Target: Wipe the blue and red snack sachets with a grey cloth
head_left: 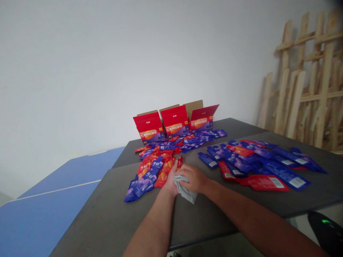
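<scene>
My right hand (196, 177) is closed around a grey cloth (187, 192), whose loose end hangs below the fingers. Against it, my left hand (171, 180) grips a red pouch (180, 162); the pouch's top sticks up beyond the hands and the cloth covers its lower part. Just left of my hands lies a pile of red pouches and blue pouches (148, 178). A second, mixed pile of blue and red pouches (257, 160) spreads out to the right.
Three open red cartons (175, 123) stand in a row at the back of the dark table (107, 214), with more pouches (184, 141) heaped before them. A blue table (53, 210) adjoins on the left. Wooden frames (308, 82) lean at the right wall.
</scene>
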Demonstrator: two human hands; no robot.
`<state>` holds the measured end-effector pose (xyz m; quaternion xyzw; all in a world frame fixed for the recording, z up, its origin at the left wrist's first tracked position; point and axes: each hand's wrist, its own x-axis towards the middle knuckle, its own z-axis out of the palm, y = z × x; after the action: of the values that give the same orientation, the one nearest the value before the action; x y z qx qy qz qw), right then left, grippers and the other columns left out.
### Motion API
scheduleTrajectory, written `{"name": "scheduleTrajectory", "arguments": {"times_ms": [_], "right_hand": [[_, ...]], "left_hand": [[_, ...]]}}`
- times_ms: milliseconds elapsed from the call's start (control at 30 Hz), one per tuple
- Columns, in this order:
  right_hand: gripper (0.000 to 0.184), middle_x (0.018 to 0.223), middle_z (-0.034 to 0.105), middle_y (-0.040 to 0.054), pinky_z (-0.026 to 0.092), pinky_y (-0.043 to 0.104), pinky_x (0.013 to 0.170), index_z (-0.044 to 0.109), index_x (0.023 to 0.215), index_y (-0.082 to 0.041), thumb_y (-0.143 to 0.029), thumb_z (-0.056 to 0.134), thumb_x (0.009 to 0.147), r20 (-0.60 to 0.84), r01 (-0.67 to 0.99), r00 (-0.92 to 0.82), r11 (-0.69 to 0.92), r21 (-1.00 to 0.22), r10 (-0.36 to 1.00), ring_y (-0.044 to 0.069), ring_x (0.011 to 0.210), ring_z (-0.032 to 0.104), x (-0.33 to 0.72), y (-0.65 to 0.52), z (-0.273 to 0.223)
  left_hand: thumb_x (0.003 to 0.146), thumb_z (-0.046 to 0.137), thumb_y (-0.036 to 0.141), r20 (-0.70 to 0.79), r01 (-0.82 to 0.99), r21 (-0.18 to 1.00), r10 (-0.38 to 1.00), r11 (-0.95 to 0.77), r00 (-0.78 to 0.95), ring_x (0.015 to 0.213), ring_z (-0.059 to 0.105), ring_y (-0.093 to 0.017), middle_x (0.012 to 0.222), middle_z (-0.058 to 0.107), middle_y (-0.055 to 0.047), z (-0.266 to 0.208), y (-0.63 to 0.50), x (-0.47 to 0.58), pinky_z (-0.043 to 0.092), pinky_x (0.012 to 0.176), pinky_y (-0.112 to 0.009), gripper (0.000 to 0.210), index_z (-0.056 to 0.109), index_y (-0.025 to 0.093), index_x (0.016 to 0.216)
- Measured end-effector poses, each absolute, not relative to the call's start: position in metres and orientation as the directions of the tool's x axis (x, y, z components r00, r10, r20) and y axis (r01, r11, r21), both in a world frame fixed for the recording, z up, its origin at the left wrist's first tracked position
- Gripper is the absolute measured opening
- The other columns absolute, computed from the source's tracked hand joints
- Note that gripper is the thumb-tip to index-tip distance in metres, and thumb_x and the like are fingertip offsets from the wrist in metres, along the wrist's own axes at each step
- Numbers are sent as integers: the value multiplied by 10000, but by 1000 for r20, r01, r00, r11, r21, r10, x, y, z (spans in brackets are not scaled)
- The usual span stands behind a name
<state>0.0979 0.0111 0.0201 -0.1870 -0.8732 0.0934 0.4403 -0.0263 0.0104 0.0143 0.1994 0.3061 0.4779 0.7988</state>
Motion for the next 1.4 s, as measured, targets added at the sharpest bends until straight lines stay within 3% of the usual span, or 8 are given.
{"name": "scheduleTrajectory", "arguments": {"times_ms": [200, 367, 600, 867, 967, 1100, 1300, 1400], "right_hand": [[161, 951, 583, 58, 478, 351, 825, 600, 972, -202, -229, 569, 816, 741, 390, -298, 785, -481, 602, 200, 921, 555, 104, 32, 14], [103, 912, 574, 61, 464, 344, 799, 574, 936, -200, -238, 517, 860, 721, 491, -135, 678, -547, 680, 205, 884, 553, 109, 50, 6], [123, 873, 567, 64, 457, 356, 771, 569, 896, -192, -296, 510, 866, 663, 580, 57, 516, -630, 747, 220, 859, 545, 119, 72, -11], [303, 1019, 567, 118, 412, 409, 821, 619, 1082, -188, -366, 579, 840, 686, 750, -66, 489, -445, 725, 267, 960, 511, 110, 58, -13], [293, 1047, 584, 112, 378, 417, 856, 641, 1064, -201, -390, 491, 897, 717, 728, -61, 523, -444, 694, 264, 991, 504, 111, 47, 0], [269, 933, 637, 68, 368, 359, 839, 657, 969, -200, -372, 458, 913, 666, 635, -279, 653, -413, 692, 219, 925, 533, 113, 33, 16], [205, 790, 648, 42, 397, 274, 710, 626, 842, -173, -316, 485, 884, 570, 580, -346, 647, -494, 745, 170, 750, 565, 115, 34, 24], [221, 858, 663, 53, 403, 246, 705, 620, 887, -169, -308, 450, 908, 592, 564, -298, 639, -524, 749, 158, 783, 580, 125, 44, 32]], "left_hand": [[828, 576, 419, -287, -598, 678, 903, 427, 320, 644, 630, -164, 672, 652, -34, 12, 11, -17, 480, 654, -270, 273, 637, 153, 834], [802, 579, 527, -359, -492, 732, 880, 471, 310, 374, 411, -78, 487, 496, 21, 10, 8, -19, 266, 373, -193, 398, 547, 158, 654], [837, 554, 445, -255, -597, 574, 815, 560, 520, 494, 448, -74, 643, 530, -14, 22, 6, -30, 246, 372, -158, 323, 616, 135, 897], [812, 480, 265, -63, -889, 396, 973, 230, 223, 590, 496, -96, 790, 574, -64, 21, 14, -43, 386, 456, -185, 232, 617, 140, 950], [780, 542, 150, -78, -876, 469, 993, 114, 87, 645, 553, -100, 746, 579, -31, 16, 20, -40, 456, 578, -202, 135, 608, 156, 898], [711, 661, 113, 34, -829, 558, 999, -41, -27, 734, 597, -124, 811, 626, -22, 10, 23, -28, 480, 769, -268, 183, 589, 163, 871], [716, 730, 224, 123, -738, 669, 992, -94, -14, 812, 600, -127, 887, 628, -27, 7, 20, -9, 443, 803, -269, 273, 542, 174, 907], [732, 726, 281, 57, -659, 752, 998, -23, 31, 777, 583, -104, 864, 599, -11, 3, 18, -4, 422, 720, -228, 321, 512, 184, 951]]}}
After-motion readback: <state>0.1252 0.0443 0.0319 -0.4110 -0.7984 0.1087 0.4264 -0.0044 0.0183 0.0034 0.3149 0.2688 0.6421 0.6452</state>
